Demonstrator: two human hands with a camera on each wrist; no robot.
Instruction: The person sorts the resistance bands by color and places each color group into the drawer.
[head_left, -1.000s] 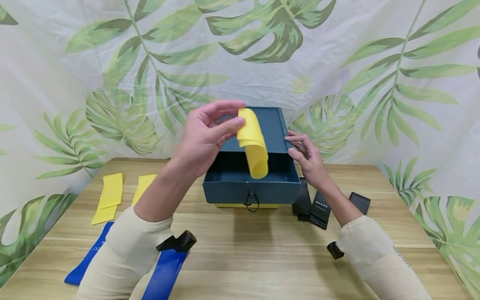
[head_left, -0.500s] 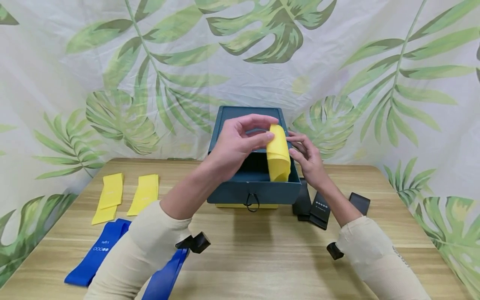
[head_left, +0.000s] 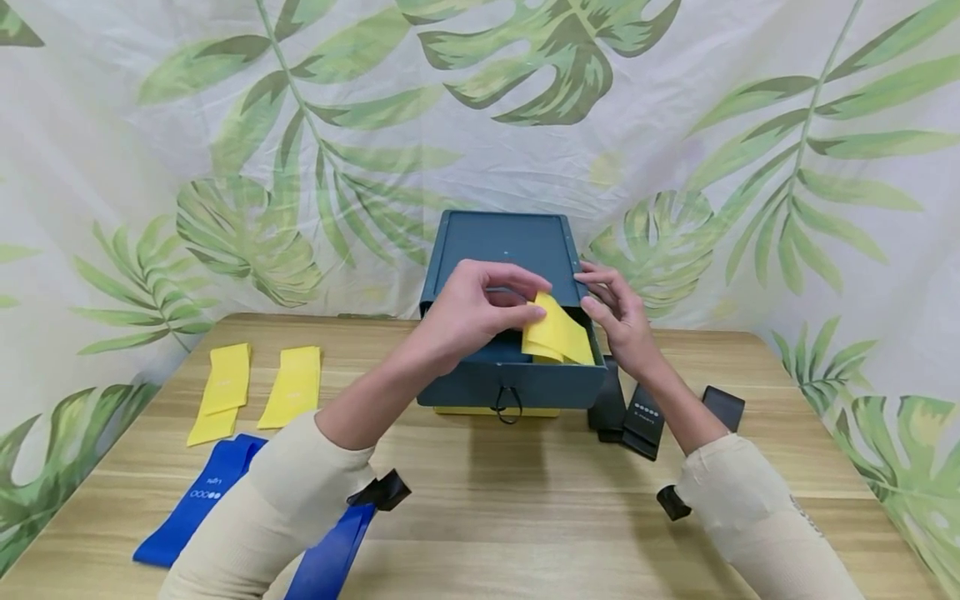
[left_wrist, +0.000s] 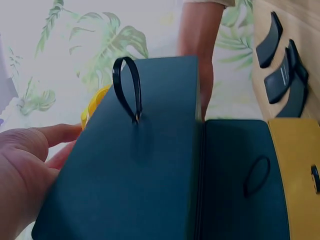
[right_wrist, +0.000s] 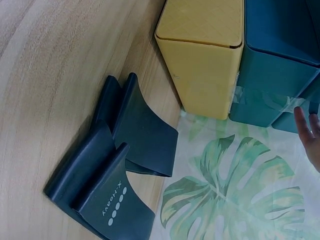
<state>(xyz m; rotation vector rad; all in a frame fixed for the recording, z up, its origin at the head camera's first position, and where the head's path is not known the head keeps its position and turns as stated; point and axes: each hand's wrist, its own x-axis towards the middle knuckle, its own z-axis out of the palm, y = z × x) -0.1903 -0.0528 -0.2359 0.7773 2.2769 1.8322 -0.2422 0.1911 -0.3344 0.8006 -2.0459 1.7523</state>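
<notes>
Yellow bands (head_left: 227, 382) lie near the desk's (head_left: 585, 533) far-left corner; blue bands (head_left: 197, 504) lie nearer the viewer. The left hand's (head_left: 480, 312) fingers pinch a yellow strip (head_left: 561, 335), its lower part inside the open drawer (head_left: 480, 385) of the box (head_left: 506, 237), near the far edge. The right hand's (head_left: 621, 321) fingers, loosely extended, touch the box's right side. Black bands (head_left: 643, 423) lie right of the box.

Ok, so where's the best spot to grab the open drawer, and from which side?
Probably the black loop midway along the drawer's front: come straight in from your side and hook a finger through it. It stands out from an otherwise flat face, while your left hand and the yellow band are in the way over the drawer's open top.
</notes>
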